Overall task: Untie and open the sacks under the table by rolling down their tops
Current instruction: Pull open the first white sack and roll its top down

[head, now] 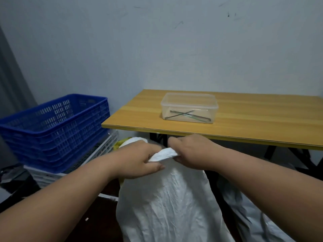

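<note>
Both hands are gripping the bunched top of a white sack (167, 206) standing on the floor in front of the table (244, 119), just below its front edge. Left hand (138, 159) is pinching the gathered neck from the left, right hand (190, 152) is closing on it from the right; hands nearly touching. A second, greyish sack (253, 215) is lying to the right. A clear box (189, 107) with thin sticks is sitting on the table. Blue crates (56, 128) are stacked on the left.
</note>
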